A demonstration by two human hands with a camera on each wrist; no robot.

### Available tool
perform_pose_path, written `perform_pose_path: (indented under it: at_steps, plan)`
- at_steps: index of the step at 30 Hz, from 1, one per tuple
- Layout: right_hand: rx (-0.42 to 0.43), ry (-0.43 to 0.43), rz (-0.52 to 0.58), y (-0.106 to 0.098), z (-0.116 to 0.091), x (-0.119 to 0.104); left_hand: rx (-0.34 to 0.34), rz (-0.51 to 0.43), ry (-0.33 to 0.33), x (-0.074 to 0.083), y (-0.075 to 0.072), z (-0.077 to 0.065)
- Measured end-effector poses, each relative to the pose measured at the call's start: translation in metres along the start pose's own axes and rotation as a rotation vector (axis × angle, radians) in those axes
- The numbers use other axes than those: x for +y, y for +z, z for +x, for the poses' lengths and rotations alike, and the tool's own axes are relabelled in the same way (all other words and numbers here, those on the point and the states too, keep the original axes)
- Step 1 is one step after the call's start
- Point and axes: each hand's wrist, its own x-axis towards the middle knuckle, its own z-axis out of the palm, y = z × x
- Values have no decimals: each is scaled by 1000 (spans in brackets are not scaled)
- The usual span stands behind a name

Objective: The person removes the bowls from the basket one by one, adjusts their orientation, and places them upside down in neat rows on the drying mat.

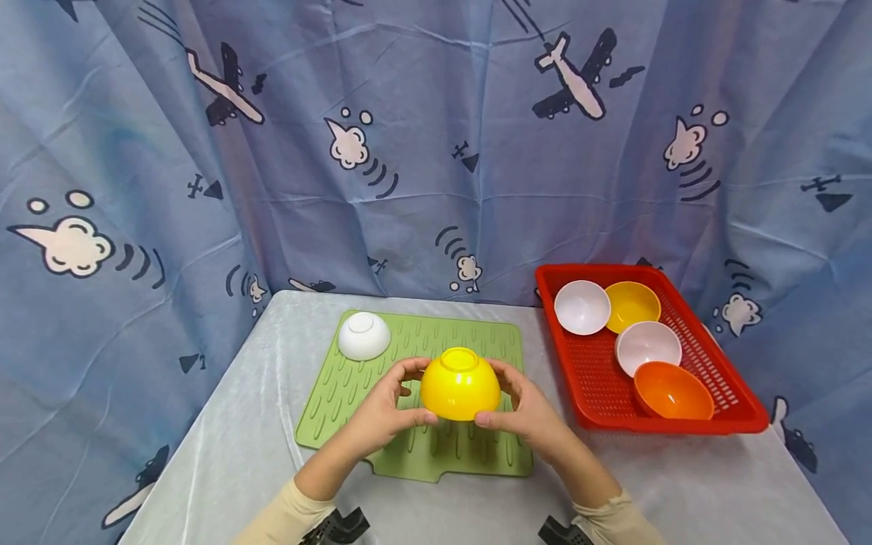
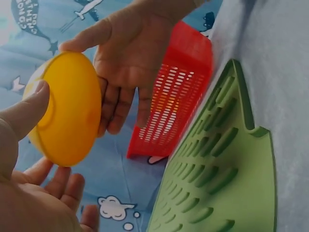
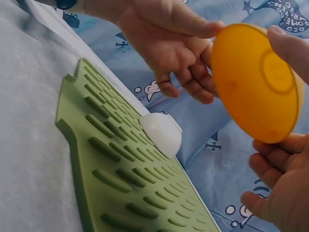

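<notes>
A yellow bowl (image 1: pixel 459 387), turned upside down with its foot ring upward, is held above the green drying mat (image 1: pixel 323 409). My left hand (image 1: pixel 384 409) grips its left side, thumb at the near rim and fingers behind. On the opposite side my right hand (image 1: pixel 527 409) grips it the same way. Both wrist views show the bowl's hollow side (image 2: pixel 75 111) between the two hands, with nothing inside. Toward the mat's far left corner, a white bowl (image 1: pixel 364 337) rests upside down.
A red basket (image 1: pixel 568 371) stands right of the mat. In it lie a white bowl (image 1: pixel 582 308), another yellow bowl (image 1: pixel 633 305), a pinkish-white bowl (image 1: pixel 649 347) and an orange bowl (image 1: pixel 674 391). A blue patterned curtain (image 1: pixel 409 151) hangs behind the white-covered table (image 1: pixel 225 454).
</notes>
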Motion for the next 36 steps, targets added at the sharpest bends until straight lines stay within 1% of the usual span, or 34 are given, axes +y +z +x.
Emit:
perform_pose_path:
  at_steps: [3,5,9,13,17,20,25,31,36]
  plan:
    - [35,-36,11,4,0,-2,-27,-59,-22,3,-3,1]
    - [53,-52,12,7,0,-2,-31,-63,-26,4,-4,1]
    - [72,-39,0,12,1,-2,-48,-11,-22,4,-8,1]
    - [89,-11,-50,17,3,-1,-79,34,-20,3,-14,-1]
    - [110,-19,-113,26,8,0,-67,65,9,2,-23,-2]
    - [121,-24,-128,35,12,0,-50,107,29,1,-32,-2]
    - [124,-12,-148,55,22,1,-30,180,28,-4,-50,-6]
    - [91,-13,-193,81,41,3,1,253,9,-18,-78,-17]
    - [54,-18,-234,99,56,5,19,310,-6,-26,-99,-26]
